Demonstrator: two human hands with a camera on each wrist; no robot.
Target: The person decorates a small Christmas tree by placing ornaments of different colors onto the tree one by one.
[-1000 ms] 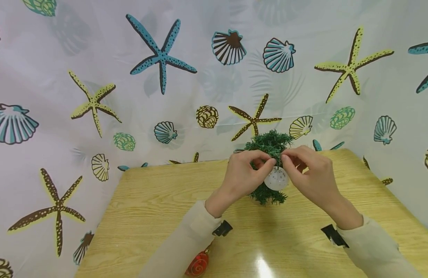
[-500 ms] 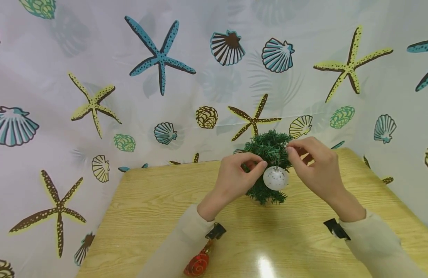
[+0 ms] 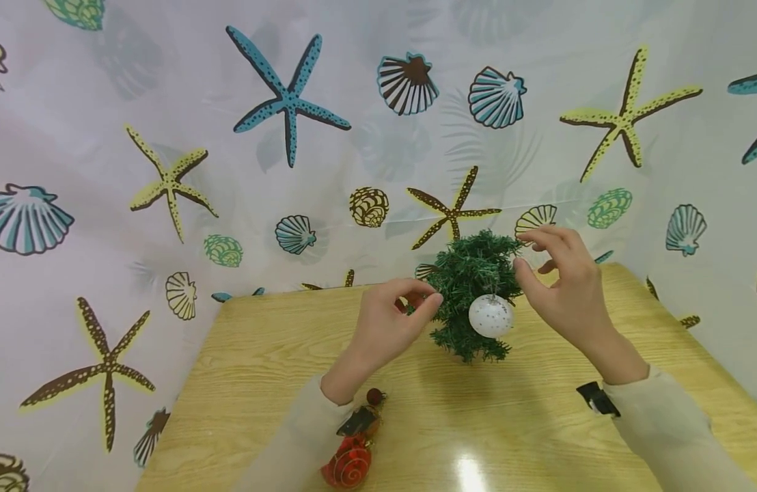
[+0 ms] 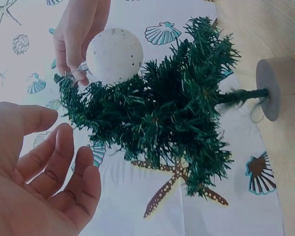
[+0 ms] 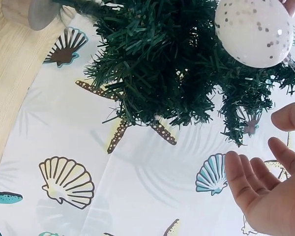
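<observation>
A small green artificial Christmas tree (image 3: pixel 467 273) stands on a round wooden base (image 4: pixel 280 88). From its front branches hangs a white bauble (image 3: pixel 491 316) with silvery dots. My left hand (image 3: pixel 391 321) is just left of the tree, its fingers loosely bent with nothing between them. On the other side, my right hand (image 3: pixel 566 290) hovers near the branches, thumb and fingers spread apart and holding nothing. Both wrist views show relaxed fingers and the bauble out of either hand's grasp.
By my left sleeve on the wooden table (image 3: pixel 262 355) lies a red ornament with a swirl (image 3: pixel 349 463). A small dark red ball (image 3: pixel 375 396) is beside it, and the sleeve partly hides another ornament. A shell-and-starfish patterned cloth (image 3: pixel 329 157) surrounds the table.
Both hands, earlier pinching at the top of the white bauble, have drawn apart: the left went left and down, the right went right and up. The bauble stays hanging on the tree.
</observation>
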